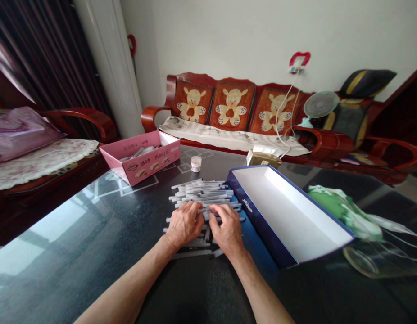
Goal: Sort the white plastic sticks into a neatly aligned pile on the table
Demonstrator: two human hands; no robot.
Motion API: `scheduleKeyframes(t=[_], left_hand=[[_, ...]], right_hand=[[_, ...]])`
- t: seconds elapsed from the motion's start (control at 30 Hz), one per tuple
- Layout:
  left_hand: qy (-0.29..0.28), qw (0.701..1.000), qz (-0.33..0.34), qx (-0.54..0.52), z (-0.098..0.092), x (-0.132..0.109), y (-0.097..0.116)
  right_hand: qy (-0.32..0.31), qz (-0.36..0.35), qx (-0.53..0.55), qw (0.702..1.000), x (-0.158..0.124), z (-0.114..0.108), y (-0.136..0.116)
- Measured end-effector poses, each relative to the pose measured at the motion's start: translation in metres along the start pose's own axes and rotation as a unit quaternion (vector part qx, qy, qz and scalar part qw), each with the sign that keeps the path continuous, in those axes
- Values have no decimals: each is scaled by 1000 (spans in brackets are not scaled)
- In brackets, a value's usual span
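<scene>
A loose pile of slim whitish pens (205, 191), some with dark ends, lies on the dark table in front of me. Over the near half of this pile, my left hand (185, 222) is closed, its fingers curled toward the other hand. Just to its right, my right hand (228, 227) is bent inward too, thumb and fingertips drawn together. Only a narrow gap parts the two hands, with pens showing in it. What the fingertips hold is too small and too hidden to make out. More pens lie by the wrists.
Right of the pile stands a blue box (262, 225) with a white inside. A pink box (151, 164) with pens in it sits at back left. Near it is a small white tub (196, 164). Tissues (262, 156), a green-white bag (343, 209) and a clear container (377, 261) are rightward.
</scene>
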State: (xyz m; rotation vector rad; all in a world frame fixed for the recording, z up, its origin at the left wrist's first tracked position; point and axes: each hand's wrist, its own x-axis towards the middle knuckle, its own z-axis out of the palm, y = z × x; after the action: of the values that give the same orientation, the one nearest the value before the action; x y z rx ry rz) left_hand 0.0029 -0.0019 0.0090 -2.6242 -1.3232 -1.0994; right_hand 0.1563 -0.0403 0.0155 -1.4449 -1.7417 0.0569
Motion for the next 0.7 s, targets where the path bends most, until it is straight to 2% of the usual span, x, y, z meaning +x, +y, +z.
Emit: scheduleKeyframes(t=[0.3, 0.5, 0.57, 0.7], left_hand=[[0, 999, 51, -11, -2, -1, 4], [25, 999, 28, -1, -2, 3, -7], [12, 999, 28, -11, -4, 3, -9], [-53, 997, 36, -40, -5, 3, -8]], right_hand=[[-1, 3, 40, 999, 2, -2, -2], [38, 43, 25, 998, 8, -15, 22], [2, 51, -3, 999, 9, -20, 31], [-71, 60, -79, 992, 7, -26, 36]])
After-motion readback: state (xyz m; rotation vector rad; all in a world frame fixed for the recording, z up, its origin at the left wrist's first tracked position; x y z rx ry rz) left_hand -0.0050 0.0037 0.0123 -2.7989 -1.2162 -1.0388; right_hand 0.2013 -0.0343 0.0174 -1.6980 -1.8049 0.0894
